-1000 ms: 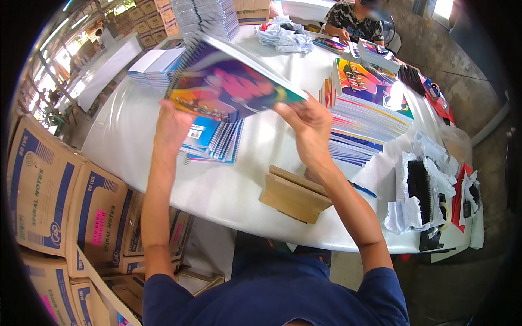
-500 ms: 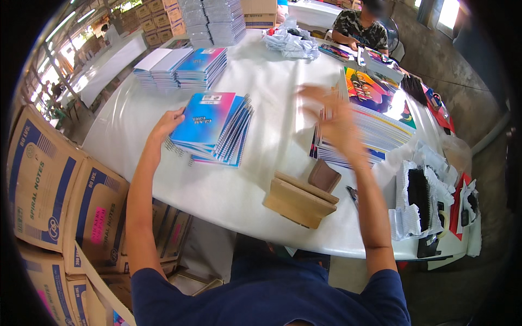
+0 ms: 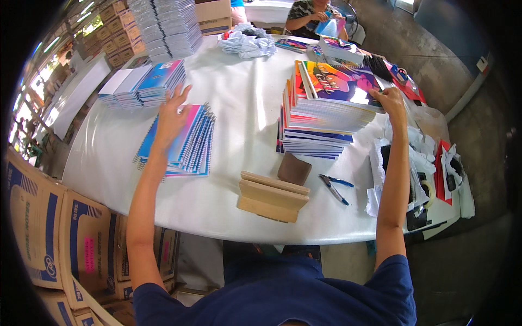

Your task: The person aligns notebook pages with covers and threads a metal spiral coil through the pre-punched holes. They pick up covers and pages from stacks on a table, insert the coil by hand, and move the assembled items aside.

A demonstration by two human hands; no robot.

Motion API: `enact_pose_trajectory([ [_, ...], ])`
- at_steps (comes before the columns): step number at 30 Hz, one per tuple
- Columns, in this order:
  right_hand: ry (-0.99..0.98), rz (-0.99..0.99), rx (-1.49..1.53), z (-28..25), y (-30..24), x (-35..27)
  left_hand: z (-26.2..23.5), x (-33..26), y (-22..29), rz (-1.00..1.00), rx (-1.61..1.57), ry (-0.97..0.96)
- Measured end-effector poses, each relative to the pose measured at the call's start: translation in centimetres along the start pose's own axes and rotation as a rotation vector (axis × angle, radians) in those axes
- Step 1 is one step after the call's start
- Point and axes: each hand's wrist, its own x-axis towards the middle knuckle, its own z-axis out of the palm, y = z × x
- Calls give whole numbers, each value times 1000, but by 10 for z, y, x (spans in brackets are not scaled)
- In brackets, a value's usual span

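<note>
My left hand [image 3: 173, 119] is over a small pile of blue and pink spiral notebooks [image 3: 190, 142], its fingers spread and nothing in them. Whether the palm touches the top cover cannot be told. On the right, my right hand [image 3: 392, 103] pinches the right edge of the top colourful notebook [image 3: 340, 81], which has an orange, yellow and purple cover. Beneath it rises a tall, uneven stack of notebooks [image 3: 321, 122] with white page edges showing. Another group of blue notebooks [image 3: 157, 81] lies beyond my left hand.
Near the front stand folded brown cardboard [image 3: 273, 198] and a dark brown block [image 3: 294, 169], with pens [image 3: 334, 190] beside them. Crumpled paper [image 3: 247, 41] lies at the back; torn wrapping [image 3: 380, 179] is at right. Cartons [image 3: 38, 223] crowd the left. A co-worker [image 3: 312, 19] sits opposite.
My left hand has left the side of the blue pile and come up over it, fingers spread. My right hand, blurred before, has moved to the colourful notebook's right edge. The view has shifted.
</note>
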Motion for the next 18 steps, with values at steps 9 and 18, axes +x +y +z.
enact_pose_trajectory([
  [9, -197, 82, 252, -18, 15, 7, 46, 12, 157, 137, -358, -76],
  [18, 363, -151, -22, -3, -10, -11, 74, 36, 195, 157, -484, -116],
])
